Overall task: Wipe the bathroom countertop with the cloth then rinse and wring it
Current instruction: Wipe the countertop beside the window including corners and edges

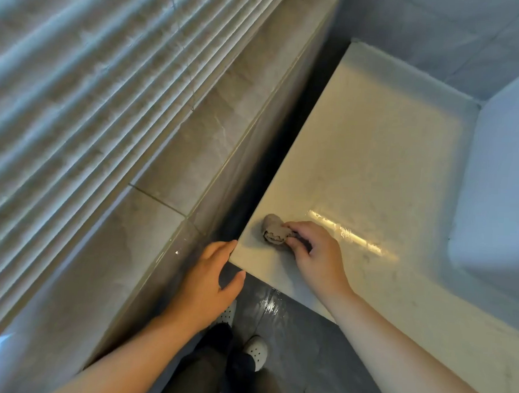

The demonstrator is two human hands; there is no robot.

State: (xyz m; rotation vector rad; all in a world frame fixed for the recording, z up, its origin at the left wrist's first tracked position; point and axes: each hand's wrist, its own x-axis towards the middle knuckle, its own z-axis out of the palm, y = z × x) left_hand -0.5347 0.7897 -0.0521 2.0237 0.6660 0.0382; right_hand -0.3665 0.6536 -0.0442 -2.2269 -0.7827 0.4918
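Note:
A small bunched grey-brown cloth (275,232) lies on the pale marble countertop (371,160), close to its near left corner. My right hand (315,253) grips the cloth from the right, fingers curled over it and pressing it on the surface. My left hand (210,281) has straight fingers and touches the countertop's corner edge, with the thumb below the front edge. A white sink basin (502,191) is set into the countertop at the right. No tap is in view.
A grey tiled ledge (175,174) runs along the left under window blinds (78,75), with a dark gap between it and the countertop. Below are the dark floor (298,342) and my feet in white perforated shoes (256,351). A light streak glints on the countertop.

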